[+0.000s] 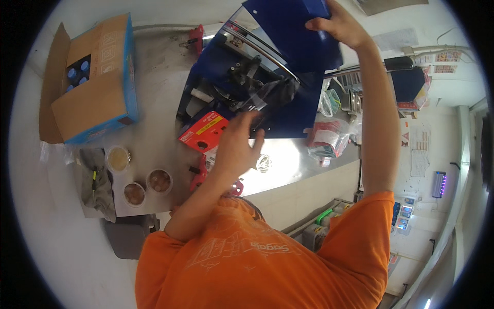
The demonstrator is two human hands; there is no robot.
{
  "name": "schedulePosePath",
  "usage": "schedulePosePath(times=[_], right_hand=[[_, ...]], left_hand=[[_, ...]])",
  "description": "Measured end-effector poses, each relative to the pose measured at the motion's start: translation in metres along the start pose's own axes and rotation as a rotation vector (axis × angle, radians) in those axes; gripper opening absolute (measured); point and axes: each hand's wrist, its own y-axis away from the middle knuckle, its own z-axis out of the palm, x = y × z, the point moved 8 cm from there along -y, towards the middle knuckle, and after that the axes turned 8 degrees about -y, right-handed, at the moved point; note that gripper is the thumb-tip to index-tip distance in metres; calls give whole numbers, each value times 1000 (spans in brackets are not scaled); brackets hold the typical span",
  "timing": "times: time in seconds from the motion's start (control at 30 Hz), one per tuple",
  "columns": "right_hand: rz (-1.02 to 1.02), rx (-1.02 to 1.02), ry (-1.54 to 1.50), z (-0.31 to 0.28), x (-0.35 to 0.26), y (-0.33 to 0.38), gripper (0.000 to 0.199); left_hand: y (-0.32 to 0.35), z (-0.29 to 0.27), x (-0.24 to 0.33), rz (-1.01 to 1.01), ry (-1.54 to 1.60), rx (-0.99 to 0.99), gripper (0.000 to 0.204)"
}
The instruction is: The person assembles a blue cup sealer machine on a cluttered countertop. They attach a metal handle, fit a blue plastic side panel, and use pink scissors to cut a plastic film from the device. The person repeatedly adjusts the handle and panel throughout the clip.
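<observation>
A blue machine (303, 110) with a metal rod and dark parts inside stands on the metal table. My right hand (342, 26) grips the upper edge of its raised blue cover (293, 36), thumb on the near face. My left hand (239, 147) is at the machine's front, fingers apart, with nothing visible in it. Just beyond its fingertips lies crumpled dark plastic (275, 95), partly shiny; whether they touch I cannot tell. Beside the left hand sits a red box (205, 131) with a yellow stripe. Red clamp-like parts (199, 177) show near my left forearm, partly hidden.
An open cardboard box (95, 98) with blue-capped bottles stands at the left. Several round tubs (159, 181) and a grey cloth (98, 185) with a pen lie at the near left. Plastic-wrapped red goods (328, 139) rest right of the machine. The table's front edge (303, 180) is close to my body.
</observation>
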Motion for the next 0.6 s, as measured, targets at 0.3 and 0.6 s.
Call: schedulePosePath(times=[0.3,0.6], right_hand=[[88,-242,224,-1,-60,-9,100],[239,-217,578,-2,-64,-12,96]], left_hand=[[15,18,10,117,-60,-24,52],[16,17,7,100,-27,-30,51]])
